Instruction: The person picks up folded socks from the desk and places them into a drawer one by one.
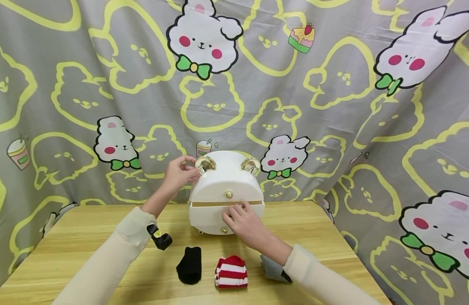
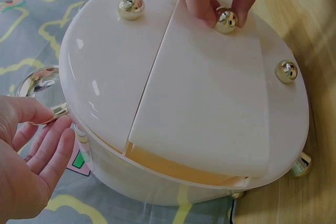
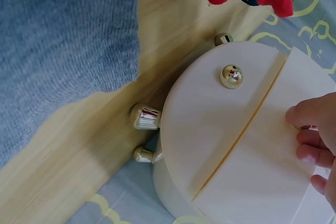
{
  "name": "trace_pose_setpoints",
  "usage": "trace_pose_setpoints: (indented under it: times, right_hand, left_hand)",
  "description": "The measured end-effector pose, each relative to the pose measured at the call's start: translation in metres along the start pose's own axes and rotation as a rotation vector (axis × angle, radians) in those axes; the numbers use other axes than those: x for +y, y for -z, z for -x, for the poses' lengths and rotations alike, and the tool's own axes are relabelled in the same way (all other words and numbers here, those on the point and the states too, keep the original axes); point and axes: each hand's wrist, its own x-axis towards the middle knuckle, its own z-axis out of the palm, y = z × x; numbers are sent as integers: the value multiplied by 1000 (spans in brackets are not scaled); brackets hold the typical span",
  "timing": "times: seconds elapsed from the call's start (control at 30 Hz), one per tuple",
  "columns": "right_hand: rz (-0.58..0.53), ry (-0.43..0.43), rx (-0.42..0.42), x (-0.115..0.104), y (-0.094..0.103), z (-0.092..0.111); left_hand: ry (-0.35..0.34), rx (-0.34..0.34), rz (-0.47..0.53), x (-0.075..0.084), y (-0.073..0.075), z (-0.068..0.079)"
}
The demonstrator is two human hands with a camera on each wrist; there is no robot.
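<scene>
A white rounded drawer box (image 1: 228, 180) with gold ears, knobs and feet stands on the wooden table. At its upper left, my left hand (image 1: 180, 173) pinches the gold ear (image 2: 44, 87) near its base with thumb and fingers. The middle drawer (image 2: 199, 98) sticks out slightly, leaving a narrow gap along its top edge. Its gold knob (image 2: 227, 20) is held between the thumb and fingers of my right hand (image 1: 242, 222). The upper gold knob (image 1: 229, 195) and the lower gold knob (image 1: 224, 230) are untouched. What lies inside the drawer is hidden.
In front of the box lie a black sock (image 1: 190, 267), a folded red-and-white striped cloth item (image 1: 232, 273) and a grey cloth item (image 1: 273, 269), partly behind my right forearm. A patterned grey curtain (image 1: 219, 114) hangs right behind the table (image 1: 162, 279).
</scene>
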Motion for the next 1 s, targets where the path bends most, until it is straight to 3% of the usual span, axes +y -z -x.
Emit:
trace_pose_setpoints:
  times: [0.27, 1.0]
  right_hand:
    - [39, 53, 87, -2, 5, 2]
    - [85, 157, 110, -9, 24, 20]
  left_hand:
    - [13, 8, -7, 1, 0, -1]
    - [21, 1, -18, 1, 0, 2]
